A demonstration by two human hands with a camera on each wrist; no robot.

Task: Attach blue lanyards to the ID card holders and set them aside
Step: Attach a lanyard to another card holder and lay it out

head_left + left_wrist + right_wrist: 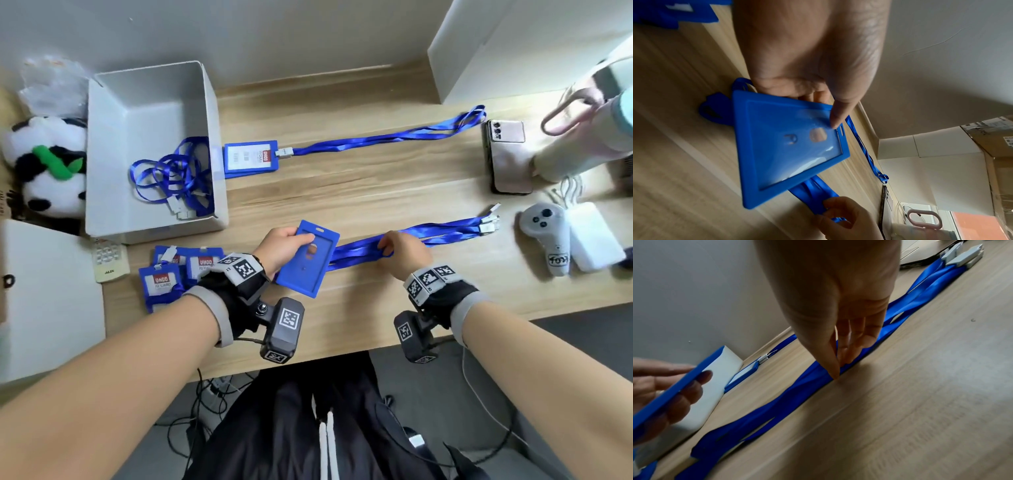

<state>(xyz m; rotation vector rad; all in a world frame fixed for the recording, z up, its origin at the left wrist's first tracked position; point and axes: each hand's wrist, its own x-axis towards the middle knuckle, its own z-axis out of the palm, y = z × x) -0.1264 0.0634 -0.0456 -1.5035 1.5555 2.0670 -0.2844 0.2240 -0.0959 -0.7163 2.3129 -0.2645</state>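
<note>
Head view has the left hand [284, 248] gripping a blue card holder [307, 257] by its far-left corner, thumb on top and fingers curled underneath, so it's clamped on that holder and holding it tilted just above the wooden desk [359, 192]. Left wrist cam shows the same holder [789, 146] with a fingertip visible through the little window hole. Right hand [404, 253] is down on a bundle of loose blue lanyards [442, 229] stretched out to the right of the holder; right wrist cam shows thumb and fingertips [835, 369] pinched together on the strap [797, 389] while it lies flat on the desk. Their white clips [488, 222] sit at the far right end, near a grey controller [544, 233].

Farther back lies a finished holder [250, 159] with its lanyard [387, 137] clipped on, running right toward a phone [508, 157]. On the near left is a stack of card holders [171, 277], partly hidden by the left wrist. A white box [150, 102] at far left has more tangled lanyards [171, 174] in it, with a panda plush [48, 168] beside it.
</note>
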